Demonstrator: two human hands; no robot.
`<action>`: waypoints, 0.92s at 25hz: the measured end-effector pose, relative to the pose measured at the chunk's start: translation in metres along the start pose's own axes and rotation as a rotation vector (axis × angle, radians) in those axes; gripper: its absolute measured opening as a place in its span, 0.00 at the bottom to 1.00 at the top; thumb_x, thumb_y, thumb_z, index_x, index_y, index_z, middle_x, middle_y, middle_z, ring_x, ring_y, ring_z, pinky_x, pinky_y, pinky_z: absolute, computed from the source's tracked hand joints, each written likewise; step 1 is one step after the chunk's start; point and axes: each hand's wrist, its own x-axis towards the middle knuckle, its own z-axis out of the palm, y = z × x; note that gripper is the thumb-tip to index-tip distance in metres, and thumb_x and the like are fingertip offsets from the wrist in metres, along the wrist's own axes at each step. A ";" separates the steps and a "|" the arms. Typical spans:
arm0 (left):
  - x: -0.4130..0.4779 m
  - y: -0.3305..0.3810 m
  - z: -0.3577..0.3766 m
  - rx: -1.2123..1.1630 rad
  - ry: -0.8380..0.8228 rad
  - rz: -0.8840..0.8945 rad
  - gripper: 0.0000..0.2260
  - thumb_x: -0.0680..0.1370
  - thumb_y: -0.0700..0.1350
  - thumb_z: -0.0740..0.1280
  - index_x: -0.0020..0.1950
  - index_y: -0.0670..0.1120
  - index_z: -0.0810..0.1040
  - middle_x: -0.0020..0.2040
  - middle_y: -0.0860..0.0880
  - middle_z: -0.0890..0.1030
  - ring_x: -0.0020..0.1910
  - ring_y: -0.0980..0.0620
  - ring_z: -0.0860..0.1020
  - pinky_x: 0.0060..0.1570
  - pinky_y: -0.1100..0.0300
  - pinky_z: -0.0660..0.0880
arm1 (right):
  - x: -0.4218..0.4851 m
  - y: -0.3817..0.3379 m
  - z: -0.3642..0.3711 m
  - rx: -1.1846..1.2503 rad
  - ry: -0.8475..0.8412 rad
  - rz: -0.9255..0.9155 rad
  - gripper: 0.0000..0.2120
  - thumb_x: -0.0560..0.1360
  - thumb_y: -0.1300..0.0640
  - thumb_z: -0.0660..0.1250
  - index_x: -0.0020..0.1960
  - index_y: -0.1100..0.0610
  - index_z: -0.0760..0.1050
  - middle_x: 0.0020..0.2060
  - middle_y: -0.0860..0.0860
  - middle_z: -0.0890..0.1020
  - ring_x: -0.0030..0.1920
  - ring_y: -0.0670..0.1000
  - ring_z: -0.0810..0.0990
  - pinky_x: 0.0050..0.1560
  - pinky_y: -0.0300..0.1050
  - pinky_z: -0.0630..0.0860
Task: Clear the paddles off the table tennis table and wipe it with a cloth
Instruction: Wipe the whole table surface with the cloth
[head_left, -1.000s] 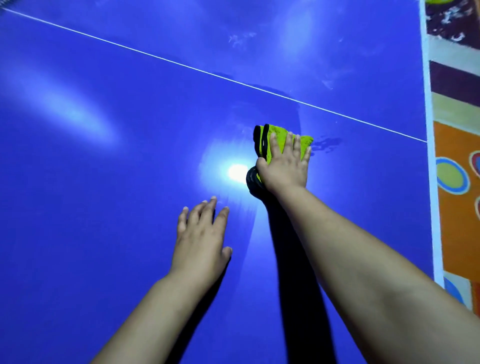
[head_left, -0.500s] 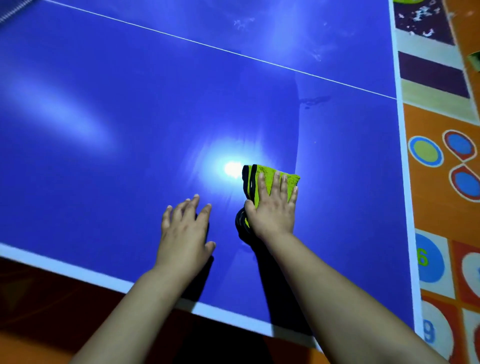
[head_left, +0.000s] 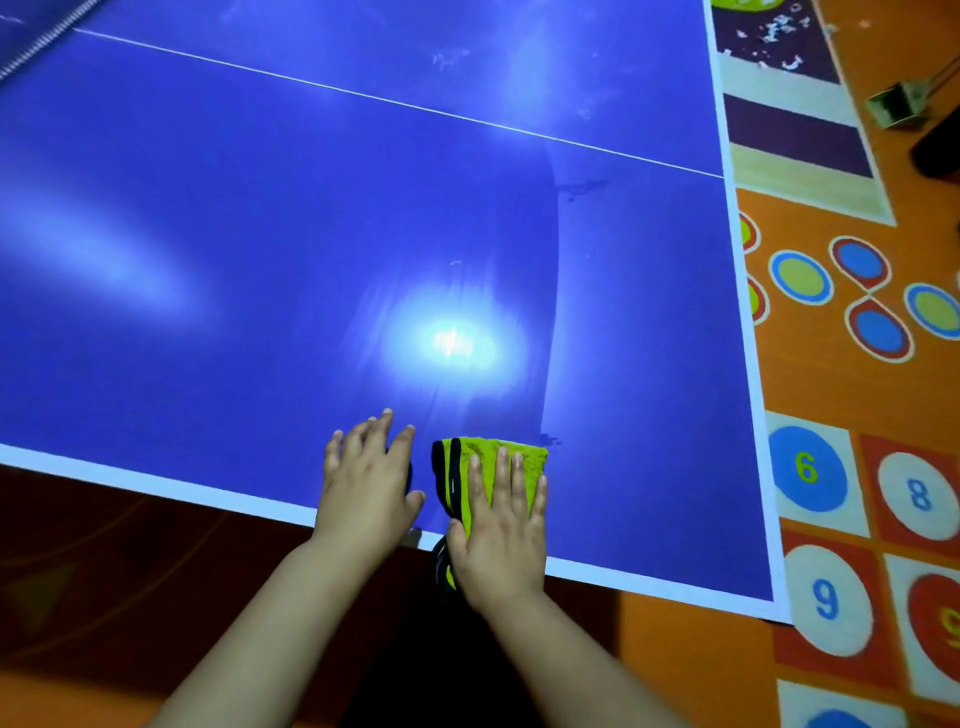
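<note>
Running across the upper left corner of the frame is a strip of net (head_left: 39, 44), and below it the blue worktop (head_left: 218, 218) fills most of the view, crossed by a thin white line (head_left: 363, 96) that slants from upper left down to the right edge. A bright glare (head_left: 452, 340) sits on the surface just above the hands. Low in the frame, left of centre, the left hand (head_left: 366, 483) lies palm down on the worktop at its white near edge, fingers (head_left: 384, 431) straight and slightly spread, holding nothing. Just beside it to the right lies the cloth (head_left: 485, 454) — yellow-green with black trim, folded into a pad that is flat on the blue surface close to the near edge, with a bit of it showing past that edge by the wrist. The right hand (head_left: 498, 540) presses down on top of the cloth, its fingers (head_left: 501, 478) laid out straight and close together over the fabric rather than curled round it. Farther up and right, a small dark smudge (head_left: 582, 188) marks the worktop near the white line. Beyond the right edge is an orange floor mat (head_left: 852, 374) printed with coloured circles and the numbers 6, 8 and 9 — and in the upper right corner of the frame, a small metal object (head_left: 896, 106) stands on the floor.
</note>
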 end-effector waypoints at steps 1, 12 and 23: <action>0.002 0.004 -0.002 -0.002 0.003 0.015 0.32 0.76 0.55 0.64 0.76 0.51 0.54 0.77 0.48 0.50 0.74 0.47 0.51 0.72 0.49 0.45 | -0.005 0.001 0.000 0.007 -0.005 0.014 0.35 0.68 0.44 0.57 0.72 0.56 0.68 0.72 0.61 0.67 0.73 0.58 0.60 0.70 0.63 0.54; 0.082 0.034 -0.002 -0.031 -0.005 0.049 0.32 0.75 0.54 0.65 0.75 0.50 0.55 0.77 0.47 0.52 0.74 0.46 0.52 0.72 0.48 0.45 | 0.139 0.045 -0.043 -0.010 0.018 0.110 0.36 0.76 0.40 0.53 0.78 0.46 0.41 0.78 0.55 0.41 0.77 0.55 0.37 0.73 0.60 0.32; 0.260 0.116 -0.010 -0.094 0.081 -0.002 0.33 0.74 0.55 0.66 0.75 0.50 0.55 0.77 0.47 0.49 0.74 0.46 0.49 0.72 0.49 0.43 | 0.399 0.094 -0.100 -0.009 0.093 0.013 0.35 0.75 0.40 0.53 0.78 0.45 0.45 0.78 0.55 0.46 0.77 0.55 0.40 0.74 0.61 0.36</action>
